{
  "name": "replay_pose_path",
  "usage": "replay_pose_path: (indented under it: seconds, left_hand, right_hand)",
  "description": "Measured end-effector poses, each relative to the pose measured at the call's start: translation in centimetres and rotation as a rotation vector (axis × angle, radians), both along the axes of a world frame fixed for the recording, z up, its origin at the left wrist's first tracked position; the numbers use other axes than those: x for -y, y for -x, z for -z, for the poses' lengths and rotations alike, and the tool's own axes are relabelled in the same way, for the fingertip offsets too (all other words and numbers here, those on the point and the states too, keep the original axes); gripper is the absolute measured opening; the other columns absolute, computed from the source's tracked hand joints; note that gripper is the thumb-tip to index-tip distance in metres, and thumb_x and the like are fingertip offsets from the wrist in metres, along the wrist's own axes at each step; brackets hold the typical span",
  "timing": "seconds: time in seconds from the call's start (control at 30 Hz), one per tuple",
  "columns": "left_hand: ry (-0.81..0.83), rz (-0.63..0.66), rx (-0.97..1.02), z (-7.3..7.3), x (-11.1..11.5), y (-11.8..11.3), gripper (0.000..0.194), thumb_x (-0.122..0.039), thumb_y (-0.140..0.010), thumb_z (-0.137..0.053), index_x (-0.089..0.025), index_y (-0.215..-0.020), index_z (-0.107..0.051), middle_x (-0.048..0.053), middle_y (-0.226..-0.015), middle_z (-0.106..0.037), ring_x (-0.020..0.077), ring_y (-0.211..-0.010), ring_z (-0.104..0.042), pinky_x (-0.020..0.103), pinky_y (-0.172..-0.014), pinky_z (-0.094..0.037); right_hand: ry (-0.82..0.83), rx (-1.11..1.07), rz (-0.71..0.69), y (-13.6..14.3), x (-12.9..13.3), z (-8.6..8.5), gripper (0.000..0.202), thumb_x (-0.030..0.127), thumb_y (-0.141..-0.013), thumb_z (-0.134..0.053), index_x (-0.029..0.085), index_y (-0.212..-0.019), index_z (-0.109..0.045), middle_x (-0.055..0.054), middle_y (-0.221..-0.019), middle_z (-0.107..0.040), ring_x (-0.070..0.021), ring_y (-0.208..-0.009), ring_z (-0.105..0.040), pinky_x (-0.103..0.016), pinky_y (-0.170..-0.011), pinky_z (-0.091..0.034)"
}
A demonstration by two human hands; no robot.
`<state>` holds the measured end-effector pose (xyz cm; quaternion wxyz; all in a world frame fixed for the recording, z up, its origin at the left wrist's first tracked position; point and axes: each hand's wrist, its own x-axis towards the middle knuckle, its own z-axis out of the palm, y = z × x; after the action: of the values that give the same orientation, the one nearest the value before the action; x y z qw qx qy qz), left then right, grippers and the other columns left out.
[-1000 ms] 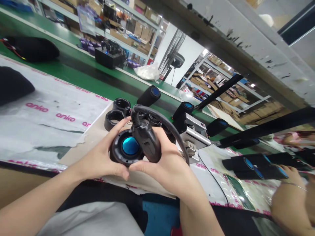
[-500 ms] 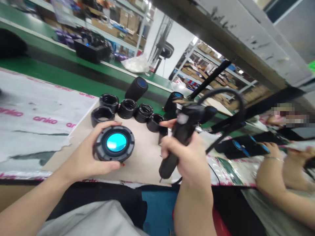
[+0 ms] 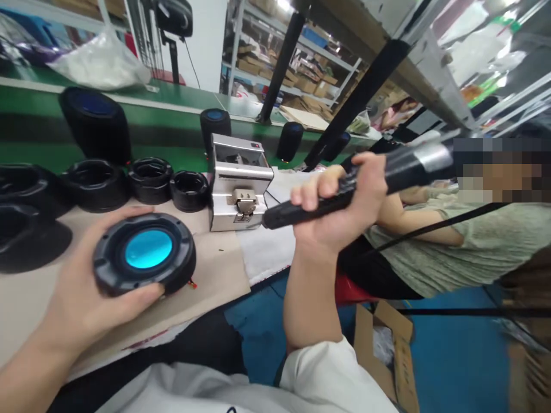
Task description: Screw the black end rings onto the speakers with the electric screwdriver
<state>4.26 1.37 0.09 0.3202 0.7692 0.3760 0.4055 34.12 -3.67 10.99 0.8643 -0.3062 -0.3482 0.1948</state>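
Thumb and fingers of my left hand (image 3: 81,287) wrap round a black ring-shaped speaker part (image 3: 148,252) with a shiny blue centre; a small red wire end shows at its lower right. My right hand (image 3: 340,201) is closed on a black electric screwdriver (image 3: 314,211), raised over the table's right side with its tip pointing left. Left of the tip stands a silver metal box (image 3: 236,183) with a small mechanism on its front. Several black rings (image 3: 150,179) form a row behind my left hand.
Black cylindrical speakers (image 3: 97,123) stand along the green bench (image 3: 181,103). Behind them lies a white plastic bag (image 3: 101,63). A seated person in a light green top (image 3: 486,229) is at the right, above an open cardboard box (image 3: 387,350). Dark posts rise at the back.
The view has swung right, bringing the silver box and the seated person into sight. My right hand has moved right and tilted the screwdriver nearly level. My left hand still holds the speaker part.
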Motion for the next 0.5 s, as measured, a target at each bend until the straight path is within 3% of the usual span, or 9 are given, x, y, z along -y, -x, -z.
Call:
replay_pose_path:
  seconds: [0.07, 0.13, 0.23, 0.3, 0.43, 0.5]
  left_hand:
    - [-0.02, 0.063, 0.034, -0.2, -0.2, -2.1, 0.084, -0.057, -0.079, -0.087, -0.035, -0.154, -0.058, 0.001, -0.152, -0.07, 0.0396, -0.135, -0.073, 0.055, -0.117, -0.064]
    - [0.012, 0.112, 0.069, -0.3, -0.3, -3.2, 0.089, -0.057, -0.074, -0.093, -0.034, -0.154, -0.059, 0.005, -0.155, -0.069, 0.0408, -0.138, -0.071, 0.053, -0.12, -0.06]
    - [0.073, 0.071, 0.116, -0.3, -0.2, -3.4, 0.091, -0.063, -0.069, -0.095, -0.037, -0.15, -0.064, 0.005, -0.154, -0.07, 0.043, -0.14, -0.068, 0.056, -0.124, -0.054]
    - [0.086, 0.06, 0.12, -0.3, -0.1, -3.2, 0.092, -0.064, -0.066, -0.096, -0.038, -0.149, -0.065, 0.004, -0.153, -0.071, 0.0438, -0.14, -0.068, 0.057, -0.125, -0.053]
    - [0.089, 0.053, 0.115, -0.4, 0.0, -3.2, 0.093, -0.059, -0.064, -0.097, -0.039, -0.149, -0.065, 0.005, -0.153, -0.07, 0.0453, -0.139, -0.068, 0.058, -0.121, -0.055]
    - [0.083, 0.034, 0.132, -0.5, 0.0, -3.5, 0.093, -0.06, -0.062, -0.097, -0.037, -0.147, -0.067, 0.007, -0.151, -0.072, 0.0473, -0.138, -0.068, 0.061, -0.121, -0.054]
  right_hand:
    - [0.081, 0.154, -0.105, 0.3, -1.6, -0.4, 0.047, 0.052, -0.089, -0.087, 0.03, -0.103, -0.048, 0.013, -0.058, -0.05, -0.0101, -0.042, -0.049, -0.028, -0.044, -0.04]
    - [0.163, 0.28, -0.189, 0.3, -3.6, -0.3, 0.057, 0.066, -0.086, -0.087, 0.032, -0.108, -0.048, 0.013, -0.061, -0.052, -0.0105, -0.046, -0.052, -0.03, -0.049, -0.041]
    - [0.182, 0.391, -0.245, -0.3, -6.6, 0.6, 0.077, 0.096, -0.076, -0.076, 0.032, -0.106, -0.046, 0.013, -0.059, -0.045, -0.0075, -0.048, -0.044, -0.03, -0.051, -0.034]
    - [0.214, 0.418, -0.297, -0.5, -7.7, 1.2, 0.082, 0.101, -0.072, -0.073, 0.032, -0.108, -0.047, 0.013, -0.058, -0.041, -0.0058, -0.051, -0.041, -0.029, -0.054, -0.031]
    - [0.331, 0.418, -0.332, -0.4, -7.3, 1.0, 0.089, 0.108, -0.069, -0.066, 0.032, -0.11, -0.048, 0.013, -0.059, -0.041, -0.0063, -0.053, -0.041, -0.027, -0.055, -0.035]
    - [0.381, 0.437, -0.379, -0.2, -6.6, 0.4, 0.087, 0.104, -0.067, -0.074, 0.033, -0.11, -0.05, 0.012, -0.06, -0.046, -0.0099, -0.054, -0.049, -0.031, -0.054, -0.041]
